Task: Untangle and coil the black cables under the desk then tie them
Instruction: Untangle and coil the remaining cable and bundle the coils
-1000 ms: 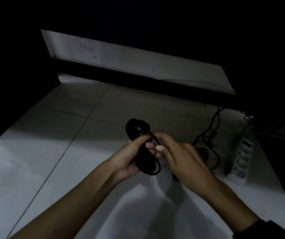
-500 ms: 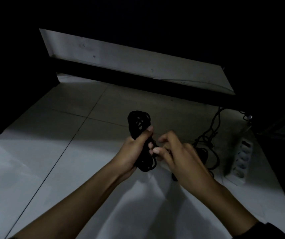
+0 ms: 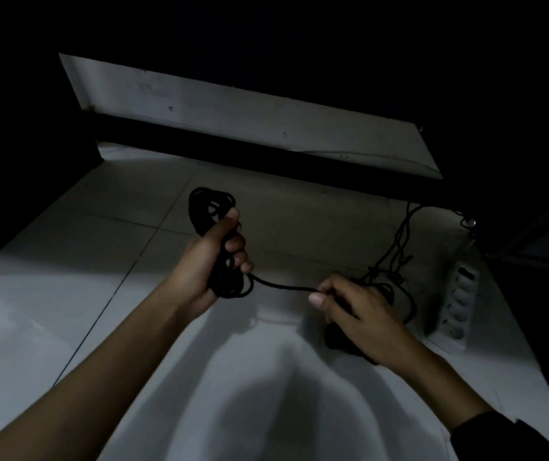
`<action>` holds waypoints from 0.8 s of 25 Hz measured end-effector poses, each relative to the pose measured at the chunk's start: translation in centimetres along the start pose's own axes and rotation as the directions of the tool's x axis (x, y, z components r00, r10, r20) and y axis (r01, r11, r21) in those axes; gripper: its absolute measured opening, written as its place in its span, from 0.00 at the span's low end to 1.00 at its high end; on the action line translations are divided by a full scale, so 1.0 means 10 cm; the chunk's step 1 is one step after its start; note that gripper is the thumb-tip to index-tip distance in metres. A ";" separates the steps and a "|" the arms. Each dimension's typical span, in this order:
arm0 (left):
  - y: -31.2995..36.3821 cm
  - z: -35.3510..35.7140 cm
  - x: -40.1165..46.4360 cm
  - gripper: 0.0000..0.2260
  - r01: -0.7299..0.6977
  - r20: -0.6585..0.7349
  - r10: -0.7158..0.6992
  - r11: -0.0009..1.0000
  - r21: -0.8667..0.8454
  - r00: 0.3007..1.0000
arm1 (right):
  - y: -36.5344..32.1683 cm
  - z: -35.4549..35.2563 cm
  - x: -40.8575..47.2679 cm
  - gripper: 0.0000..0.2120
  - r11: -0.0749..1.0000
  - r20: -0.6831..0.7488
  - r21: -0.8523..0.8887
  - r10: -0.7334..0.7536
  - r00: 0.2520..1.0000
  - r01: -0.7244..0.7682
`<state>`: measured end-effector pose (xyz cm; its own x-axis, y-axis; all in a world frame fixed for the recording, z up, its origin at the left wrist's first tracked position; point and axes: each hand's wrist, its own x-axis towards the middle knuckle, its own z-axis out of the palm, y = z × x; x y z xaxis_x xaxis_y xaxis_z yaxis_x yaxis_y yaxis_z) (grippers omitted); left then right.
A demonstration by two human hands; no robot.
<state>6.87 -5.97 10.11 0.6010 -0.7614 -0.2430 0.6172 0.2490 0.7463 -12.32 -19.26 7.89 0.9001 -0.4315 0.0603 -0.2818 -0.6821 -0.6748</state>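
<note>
Your left hand [image 3: 209, 261] holds the coiled cable [image 3: 211, 207] tight. Your right hand [image 3: 359, 311] pinches the loose end [image 3: 283, 287]. Keep it snug and wrap it round the coil's middle.

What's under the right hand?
Beneath the right hand, a dark mass of black cable lies on the white tiled floor; the hand hides most of it.

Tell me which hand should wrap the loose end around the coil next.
Right. The right hand already pinches the free strand running from the coiled cable, while the left hand is fully occupied gripping that coil.
</note>
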 end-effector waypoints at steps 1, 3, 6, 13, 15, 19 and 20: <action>0.03 -0.06 0.00 0.12 0.001 -0.002 -0.001 0.998 0.062 1.000 | 0.03 -0.04 0.00 0.10 0.997 0.016 -0.037 -0.063 0.998 0.064; 0.06 -0.16 0.00 0.11 0.025 0.006 -0.027 0.981 0.192 1.000 | 0.07 -0.10 0.01 0.11 0.971 0.058 -0.142 -0.186 0.981 0.192; -0.03 -0.14 -0.03 0.08 0.062 0.057 -0.098 0.893 0.445 0.994 | 0.01 -0.17 0.13 0.07 0.869 0.165 -0.396 -0.249 0.954 0.295; -0.35 0.23 0.01 0.15 -0.008 0.146 -0.129 0.723 0.690 0.981 | -0.13 -0.22 0.29 0.06 0.808 0.311 -0.458 -0.246 0.918 0.372; -0.39 0.26 0.02 0.15 -0.023 0.180 -0.142 0.719 0.695 0.973 | -0.04 -0.20 0.31 0.10 0.834 0.313 -0.394 -0.273 0.910 0.386; -0.47 0.22 0.00 0.14 0.048 0.177 -0.243 0.705 0.708 0.954 | 0.08 -0.23 0.32 0.12 0.923 0.268 -0.234 -0.242 0.933 0.306; -0.50 0.20 -0.02 0.15 0.049 0.181 -0.257 0.689 0.723 0.949 | 0.08 -0.24 0.32 0.11 0.906 0.246 -0.296 -0.234 0.941 0.303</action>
<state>2.63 -8.31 7.67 0.3203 -0.8950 -0.3105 0.0873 -0.2985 0.9504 -10.46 -22.60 9.31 0.9943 -0.1010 0.0334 -0.0812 -0.9233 -0.3753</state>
